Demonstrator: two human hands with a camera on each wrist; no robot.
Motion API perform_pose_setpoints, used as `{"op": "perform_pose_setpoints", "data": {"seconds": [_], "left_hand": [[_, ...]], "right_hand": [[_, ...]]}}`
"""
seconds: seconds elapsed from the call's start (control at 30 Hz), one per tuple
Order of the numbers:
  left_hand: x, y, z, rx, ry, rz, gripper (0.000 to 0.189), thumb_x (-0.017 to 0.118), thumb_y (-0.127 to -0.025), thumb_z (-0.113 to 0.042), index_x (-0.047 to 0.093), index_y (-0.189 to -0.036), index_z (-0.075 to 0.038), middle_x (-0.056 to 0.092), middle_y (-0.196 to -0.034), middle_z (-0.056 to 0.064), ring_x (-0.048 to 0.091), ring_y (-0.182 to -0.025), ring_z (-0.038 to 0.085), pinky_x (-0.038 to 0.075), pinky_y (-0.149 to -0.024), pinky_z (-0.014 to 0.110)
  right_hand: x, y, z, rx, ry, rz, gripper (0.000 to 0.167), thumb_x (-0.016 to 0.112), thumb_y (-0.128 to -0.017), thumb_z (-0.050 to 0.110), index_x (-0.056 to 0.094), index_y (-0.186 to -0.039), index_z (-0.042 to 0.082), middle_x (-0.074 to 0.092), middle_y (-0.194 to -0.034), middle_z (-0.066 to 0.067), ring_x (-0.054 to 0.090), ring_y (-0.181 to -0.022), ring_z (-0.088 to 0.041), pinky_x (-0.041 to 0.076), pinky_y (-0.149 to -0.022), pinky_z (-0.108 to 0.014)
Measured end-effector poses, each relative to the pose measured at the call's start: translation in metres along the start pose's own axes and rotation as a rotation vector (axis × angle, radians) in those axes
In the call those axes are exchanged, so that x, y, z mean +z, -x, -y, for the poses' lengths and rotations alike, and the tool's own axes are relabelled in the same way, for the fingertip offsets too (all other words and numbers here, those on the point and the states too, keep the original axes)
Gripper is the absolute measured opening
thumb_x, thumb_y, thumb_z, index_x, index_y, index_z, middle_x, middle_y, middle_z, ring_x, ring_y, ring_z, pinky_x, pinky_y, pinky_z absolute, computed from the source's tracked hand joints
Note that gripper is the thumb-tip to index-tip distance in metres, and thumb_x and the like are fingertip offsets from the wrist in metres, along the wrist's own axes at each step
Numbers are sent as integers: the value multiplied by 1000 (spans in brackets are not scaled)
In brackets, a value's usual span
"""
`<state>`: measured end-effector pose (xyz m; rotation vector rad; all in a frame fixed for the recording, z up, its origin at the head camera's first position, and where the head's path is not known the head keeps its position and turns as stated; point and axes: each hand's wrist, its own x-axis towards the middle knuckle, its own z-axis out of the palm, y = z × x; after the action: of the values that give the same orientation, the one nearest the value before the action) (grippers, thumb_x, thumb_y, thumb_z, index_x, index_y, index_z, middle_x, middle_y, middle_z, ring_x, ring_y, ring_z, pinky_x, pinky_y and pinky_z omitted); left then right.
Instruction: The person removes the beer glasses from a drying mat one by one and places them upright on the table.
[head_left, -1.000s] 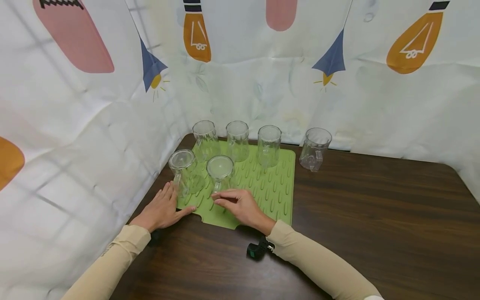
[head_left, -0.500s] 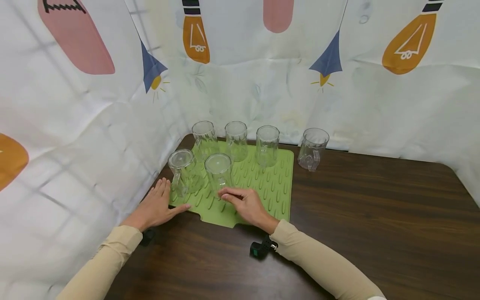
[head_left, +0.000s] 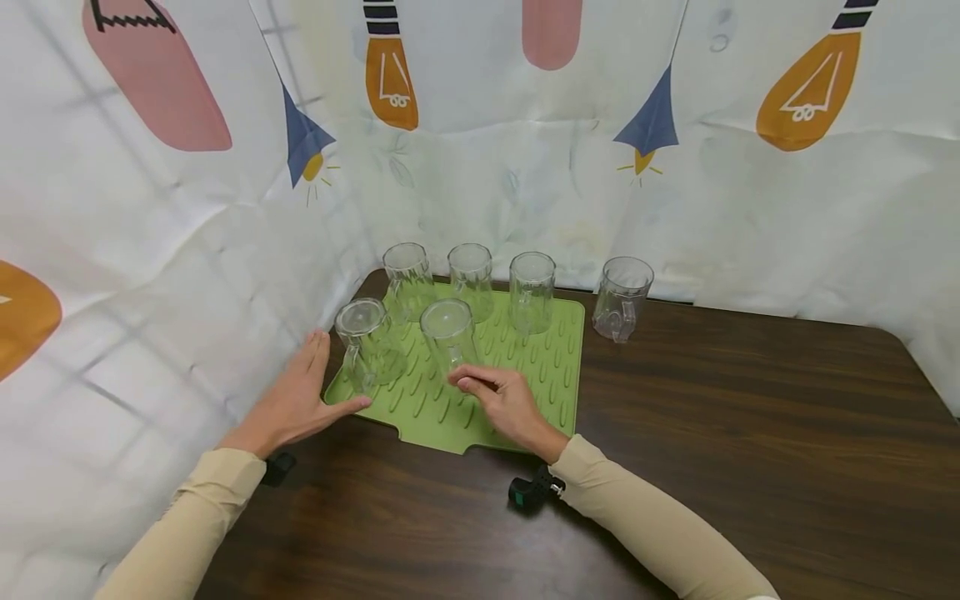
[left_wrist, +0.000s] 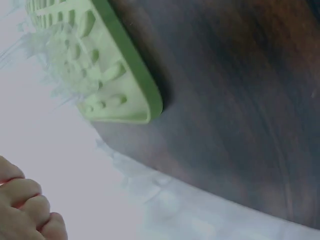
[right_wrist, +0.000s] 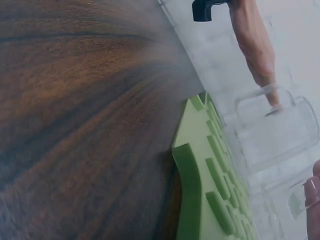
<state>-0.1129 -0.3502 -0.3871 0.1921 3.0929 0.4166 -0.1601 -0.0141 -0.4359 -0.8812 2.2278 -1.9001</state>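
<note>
My right hand [head_left: 513, 408] pinches the handle of a clear glass mug [head_left: 448, 321], which has its base up, over the green ridged mat [head_left: 442, 429]. Whether this mug touches the mat I cannot tell. Another base-up glass mug [head_left: 363, 321] stands on the mat to its left. Beside the mat's left edge, my left hand [head_left: 288, 400] has its fingers straight and thumb spread, holding nothing. In the right wrist view, fingertips [right_wrist: 313, 192] of the right hand show at the mug's handle.
Several glass mugs [head_left: 471, 279] stand in a row at the mat's back. One more mug [head_left: 622, 300] stands on the dark wooden table [head_left: 750, 417], right of the mat. Printed fabric [head_left: 510, 167] hangs close behind and along the left side.
The right hand has moved the pinched mug slightly back and to the right. My left hand has drawn away leftward from the front left mug. The head view has shifted slightly.
</note>
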Motion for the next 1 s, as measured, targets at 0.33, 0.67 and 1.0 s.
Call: {"op": "perform_pose_setpoints", "data": {"seconds": [0.33, 0.67, 1.0], "left_hand": [[-22, 5, -4, 16, 41, -68, 123, 65, -93, -65, -14, -164, -5, -14, -174, 18, -5, -163, 43, 15, -129, 67], [-45, 7, -24, 58, 85, -128, 113, 65, -97, -56, -14, -165, -13, -18, -175, 4, -10, -165, 32, 9, -133, 61], [-54, 5, -52, 143, 84, -151, 109, 62, -99, -55, -12, -166, -11, -15, -175, 6, -8, -165, 33, 4, -136, 53]], "right_hand": [[-13, 1, 8, -23, -7, -19, 24, 60, -105, 22, 77, -119, 13, 78, -122, -9, 73, -118, -22, 60, -99, -24], [-27, 3, 17, -95, 6, -47, 22, 58, -106, 17, 75, -117, 9, 77, -118, -17, 74, -115, -22, 61, -100, -28], [-43, 4, 26, -145, 24, -52, 23, 56, -106, 9, 72, -117, -2, 76, -114, -24, 76, -109, -32, 61, -98, -26]]}}
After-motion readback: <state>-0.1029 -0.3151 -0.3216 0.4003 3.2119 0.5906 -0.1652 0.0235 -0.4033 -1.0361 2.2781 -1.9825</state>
